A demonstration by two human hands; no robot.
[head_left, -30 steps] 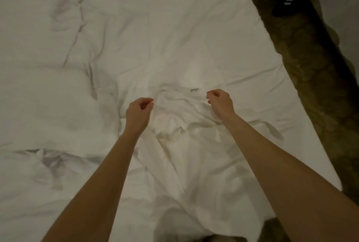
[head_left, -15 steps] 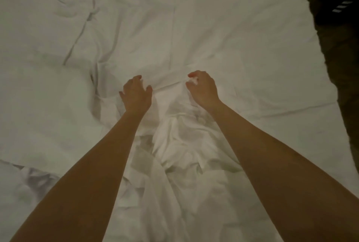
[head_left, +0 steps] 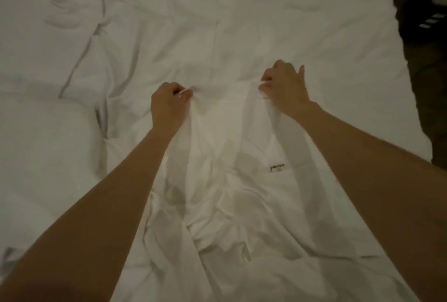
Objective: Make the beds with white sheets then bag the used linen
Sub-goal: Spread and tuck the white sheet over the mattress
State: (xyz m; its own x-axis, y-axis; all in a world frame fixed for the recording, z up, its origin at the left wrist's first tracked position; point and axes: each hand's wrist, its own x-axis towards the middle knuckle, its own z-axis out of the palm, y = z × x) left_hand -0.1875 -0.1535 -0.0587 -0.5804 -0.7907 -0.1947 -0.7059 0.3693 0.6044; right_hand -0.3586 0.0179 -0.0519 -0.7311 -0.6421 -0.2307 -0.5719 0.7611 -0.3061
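**Head view: both hands pinching the edge of a white sheet**

Head camera looks down on a bed covered in creased white bedding (head_left: pixel 242 23), with both bare forearms reaching forward over it. A loose, rumpled white cotton sheet (head_left: pixel 225 180) lies bunched between the arms and rises to a taut upper edge strung between the two hands.

The left hand (head_left: pixel 167 105) has its fingers curled into a near fist, the sheet's edge pinched between thumb and fingertips at its right side — the cloth emerges just beside the knuckles and falls away below the wrist. The right hand (head_left: pixel 283 86) pinches the same edge between thumb and forefinger at its left side, the other fingers loosely bent, the little finger sticking up. The hands sit apart, the fabric stretched between them.

A small white sewn-in label with dark print (head_left: pixel 277 168) shows on the sheet near the right forearm. A plump white pillow (head_left: pixel 41 137) lies at left. Dark floor (head_left: pixel 425 79) runs along the bed's right side, where a dark shoe with white stripes (head_left: pixel 433 23) sits.
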